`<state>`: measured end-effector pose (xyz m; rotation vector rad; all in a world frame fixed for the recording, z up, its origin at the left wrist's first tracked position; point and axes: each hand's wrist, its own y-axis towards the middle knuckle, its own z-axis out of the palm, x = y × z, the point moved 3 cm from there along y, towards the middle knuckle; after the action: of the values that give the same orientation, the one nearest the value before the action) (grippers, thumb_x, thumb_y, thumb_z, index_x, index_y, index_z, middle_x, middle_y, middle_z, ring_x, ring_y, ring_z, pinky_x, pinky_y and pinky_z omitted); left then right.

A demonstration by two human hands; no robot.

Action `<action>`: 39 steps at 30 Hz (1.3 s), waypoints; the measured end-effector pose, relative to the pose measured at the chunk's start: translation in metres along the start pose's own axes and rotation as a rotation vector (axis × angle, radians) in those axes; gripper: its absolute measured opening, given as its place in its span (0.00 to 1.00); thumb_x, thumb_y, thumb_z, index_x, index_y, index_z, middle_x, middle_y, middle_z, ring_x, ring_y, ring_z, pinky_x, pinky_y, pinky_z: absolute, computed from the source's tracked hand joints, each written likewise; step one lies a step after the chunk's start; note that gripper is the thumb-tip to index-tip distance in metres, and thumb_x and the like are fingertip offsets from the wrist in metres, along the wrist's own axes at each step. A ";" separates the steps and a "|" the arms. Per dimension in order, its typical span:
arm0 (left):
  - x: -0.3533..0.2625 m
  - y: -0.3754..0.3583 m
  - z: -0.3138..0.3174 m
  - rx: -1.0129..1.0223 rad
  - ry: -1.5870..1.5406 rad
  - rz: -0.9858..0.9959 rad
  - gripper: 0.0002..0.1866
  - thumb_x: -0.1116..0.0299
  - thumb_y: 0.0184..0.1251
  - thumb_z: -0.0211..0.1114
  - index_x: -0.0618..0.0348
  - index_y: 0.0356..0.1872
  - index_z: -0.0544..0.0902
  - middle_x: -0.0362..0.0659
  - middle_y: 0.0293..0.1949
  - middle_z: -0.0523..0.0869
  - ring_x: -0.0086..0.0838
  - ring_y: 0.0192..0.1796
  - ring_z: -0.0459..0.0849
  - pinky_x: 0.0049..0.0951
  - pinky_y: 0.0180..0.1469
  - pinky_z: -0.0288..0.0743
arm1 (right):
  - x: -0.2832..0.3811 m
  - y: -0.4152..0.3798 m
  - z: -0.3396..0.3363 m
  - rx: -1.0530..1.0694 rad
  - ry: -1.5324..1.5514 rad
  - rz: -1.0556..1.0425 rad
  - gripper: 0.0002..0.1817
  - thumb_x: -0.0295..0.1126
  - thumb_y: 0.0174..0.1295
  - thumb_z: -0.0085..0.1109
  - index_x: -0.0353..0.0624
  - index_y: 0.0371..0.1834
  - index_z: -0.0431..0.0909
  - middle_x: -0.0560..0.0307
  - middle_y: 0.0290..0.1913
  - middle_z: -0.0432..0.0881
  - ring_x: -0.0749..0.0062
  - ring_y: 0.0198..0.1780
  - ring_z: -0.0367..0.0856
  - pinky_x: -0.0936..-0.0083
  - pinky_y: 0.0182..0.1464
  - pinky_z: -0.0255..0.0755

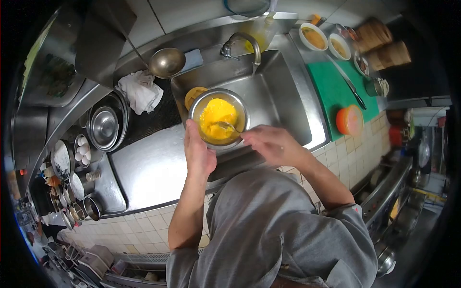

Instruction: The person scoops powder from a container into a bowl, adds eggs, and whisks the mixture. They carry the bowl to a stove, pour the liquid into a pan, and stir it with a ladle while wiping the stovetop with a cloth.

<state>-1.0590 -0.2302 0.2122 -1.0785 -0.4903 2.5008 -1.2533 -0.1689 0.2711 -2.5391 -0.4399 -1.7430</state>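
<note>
Over the near left part of the sink, a round metal bowl [243, 106] holds bright yellow beaten egg [217, 111]. My left hand [198, 150] grips the bowl's left and lower rim, fingers closed against its side. At the bowl's right edge my right hand [271, 144] is closed round the handle of a metal spoon or fork [224, 126]; its head dips into the egg and its exact shape is unclear. The right hand is slightly blurred. Behind the bowl's left side, a yellowish round object [193, 96] shows in part.
The sink [288, 91] has a faucet [257, 50] at its back. To the right lie a green cutting board [322, 79], a knife [353, 89] and an orange-rimmed container [349, 121]. On the left are a white cloth [140, 91], stacked metal bowls [104, 127] and eggs [83, 150].
</note>
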 end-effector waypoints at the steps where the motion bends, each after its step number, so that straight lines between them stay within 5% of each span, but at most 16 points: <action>1: 0.001 -0.001 0.000 0.001 0.000 -0.002 0.27 0.50 0.85 0.43 0.63 0.68 0.67 0.47 0.63 0.78 0.32 0.65 0.79 0.35 0.66 0.75 | -0.004 0.000 -0.002 -0.020 -0.010 0.050 0.16 0.19 0.66 0.59 0.38 0.56 0.82 0.49 0.41 0.86 0.61 0.40 0.85 0.70 0.43 0.79; 11: -0.002 0.004 -0.009 -0.010 0.024 0.044 0.29 0.50 0.85 0.44 0.65 0.69 0.66 0.48 0.64 0.77 0.31 0.66 0.78 0.34 0.67 0.74 | 0.001 0.003 -0.001 0.021 0.009 -0.112 0.15 0.19 0.66 0.60 0.38 0.55 0.82 0.48 0.43 0.86 0.62 0.40 0.86 0.72 0.40 0.79; 14: -0.002 -0.001 -0.005 -0.001 0.026 0.029 0.29 0.49 0.85 0.43 0.65 0.69 0.66 0.49 0.64 0.77 0.32 0.65 0.79 0.35 0.67 0.74 | -0.003 0.005 -0.007 0.028 -0.049 -0.045 0.17 0.18 0.63 0.61 0.39 0.56 0.82 0.48 0.45 0.85 0.58 0.41 0.86 0.70 0.41 0.80; 19: -0.003 -0.010 0.000 0.032 0.012 -0.007 0.29 0.49 0.85 0.42 0.65 0.69 0.66 0.50 0.63 0.78 0.34 0.64 0.80 0.36 0.66 0.76 | 0.004 0.013 -0.012 0.021 -0.318 -0.243 0.22 0.16 0.58 0.62 0.40 0.57 0.81 0.47 0.50 0.84 0.52 0.42 0.86 0.65 0.42 0.82; 29: -0.002 -0.014 0.002 0.031 0.021 -0.020 0.28 0.49 0.85 0.42 0.65 0.68 0.68 0.50 0.62 0.79 0.34 0.63 0.81 0.36 0.64 0.77 | -0.002 0.015 -0.009 -0.053 -0.293 -0.254 0.22 0.18 0.58 0.63 0.43 0.57 0.81 0.50 0.51 0.84 0.53 0.40 0.87 0.66 0.42 0.83; 39: -0.001 0.000 -0.008 -0.015 0.007 0.009 0.29 0.48 0.85 0.43 0.66 0.69 0.67 0.50 0.63 0.78 0.35 0.65 0.79 0.38 0.67 0.73 | 0.016 0.003 -0.001 0.177 -0.156 -0.145 0.15 0.23 0.66 0.61 0.41 0.56 0.82 0.50 0.48 0.86 0.56 0.40 0.87 0.67 0.41 0.82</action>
<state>-1.0522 -0.2295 0.2078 -1.0972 -0.5043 2.5038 -1.2484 -0.1687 0.2869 -2.5817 -0.7670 -1.4753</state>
